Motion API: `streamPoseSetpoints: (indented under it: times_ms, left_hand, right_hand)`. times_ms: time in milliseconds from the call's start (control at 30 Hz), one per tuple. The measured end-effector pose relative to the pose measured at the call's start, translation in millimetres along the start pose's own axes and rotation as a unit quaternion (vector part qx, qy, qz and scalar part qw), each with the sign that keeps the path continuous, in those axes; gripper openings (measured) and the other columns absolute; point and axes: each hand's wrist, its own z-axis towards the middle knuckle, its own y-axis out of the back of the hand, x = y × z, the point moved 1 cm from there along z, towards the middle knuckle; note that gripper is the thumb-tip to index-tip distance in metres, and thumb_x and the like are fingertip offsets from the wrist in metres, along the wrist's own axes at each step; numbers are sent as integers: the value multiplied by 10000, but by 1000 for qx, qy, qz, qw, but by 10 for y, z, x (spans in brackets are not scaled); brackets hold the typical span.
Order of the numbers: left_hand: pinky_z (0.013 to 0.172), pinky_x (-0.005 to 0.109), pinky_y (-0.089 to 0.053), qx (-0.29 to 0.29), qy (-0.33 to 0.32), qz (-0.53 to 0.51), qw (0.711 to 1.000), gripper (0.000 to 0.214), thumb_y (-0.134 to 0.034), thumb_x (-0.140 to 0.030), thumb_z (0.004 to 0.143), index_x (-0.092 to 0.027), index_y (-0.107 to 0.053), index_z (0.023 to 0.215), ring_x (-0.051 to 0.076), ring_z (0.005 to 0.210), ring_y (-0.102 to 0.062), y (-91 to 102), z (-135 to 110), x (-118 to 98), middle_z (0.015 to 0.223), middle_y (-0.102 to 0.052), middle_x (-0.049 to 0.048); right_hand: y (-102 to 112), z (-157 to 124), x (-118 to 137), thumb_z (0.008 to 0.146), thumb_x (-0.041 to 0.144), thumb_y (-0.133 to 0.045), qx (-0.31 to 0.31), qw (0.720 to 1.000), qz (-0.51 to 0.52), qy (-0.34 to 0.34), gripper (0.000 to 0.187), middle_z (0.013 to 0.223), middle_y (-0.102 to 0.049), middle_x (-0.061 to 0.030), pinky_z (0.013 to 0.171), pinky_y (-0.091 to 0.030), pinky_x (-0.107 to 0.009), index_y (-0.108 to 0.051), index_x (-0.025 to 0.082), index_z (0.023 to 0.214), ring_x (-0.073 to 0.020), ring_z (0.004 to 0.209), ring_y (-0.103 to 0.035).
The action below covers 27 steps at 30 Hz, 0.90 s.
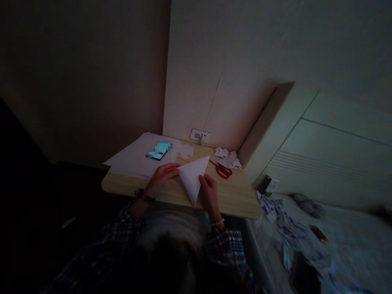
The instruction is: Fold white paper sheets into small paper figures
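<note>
Left hand [167,173] pinches the left corner of a paper triangle [192,177], right hand [210,192] grips its right edge, over the table [237,200]. Red scissors [224,171] lie just right; phone [159,152] sits on white sheets [131,157], left.

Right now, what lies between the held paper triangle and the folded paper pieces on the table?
The red-handled scissors lie between the paper triangle and the folded paper pieces, as the head view shows.
</note>
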Motion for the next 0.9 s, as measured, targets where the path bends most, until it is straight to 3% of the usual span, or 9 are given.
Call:
streamPoseSetpoints:
  times_ms: [100, 300, 467, 900]
  left_hand:
    - [707, 318, -557, 8, 24, 19, 999, 478, -917, -461, 430, -144, -731, 736, 195, 709, -666, -10, 30, 30, 734, -751, 25]
    - [676, 307, -555, 33, 20, 63, 997, 464, -886, -521, 495, -137, -716, 692, 187, 672, -661, 13, 52, 54, 687, -733, 13]
    - [663, 293, -549, 24, 9, 53, 998, 472, -880, -538, 500, -148, -688, 683, 190, 684, -674, 33, 60, 69, 706, -743, 20]
    - [617, 294, -537, 27, -17, 84, 996, 438, -816, -566, 553, -164, -672, 651, 173, 602, -634, -2, 17, -3, 620, -682, 2]
  right_hand:
    - [-14, -13, 32, 786, 530, -614, -7, 999, 30, -18, 360, 609, -437, 44, 537, -298, -268, -511, 214, 646, -130, 597, -368]
    - [-12, -33, 118, 836, 527, -548, -20, 1000, 3, -3, 383, 606, -463, 37, 558, -293, -274, -524, 206, 628, -133, 608, -374]
    - [-21, -24, 109, 766, 503, -616, 6, 1000, -3, -27, 335, 626, -544, 21, 571, -319, -275, -624, 181, 677, -140, 614, -433]
    - [0, -28, 92, 782, 480, -591, -35, 999, -42, 2, 325, 590, -532, 26, 572, -302, -277, -594, 191, 634, -142, 611, -430]
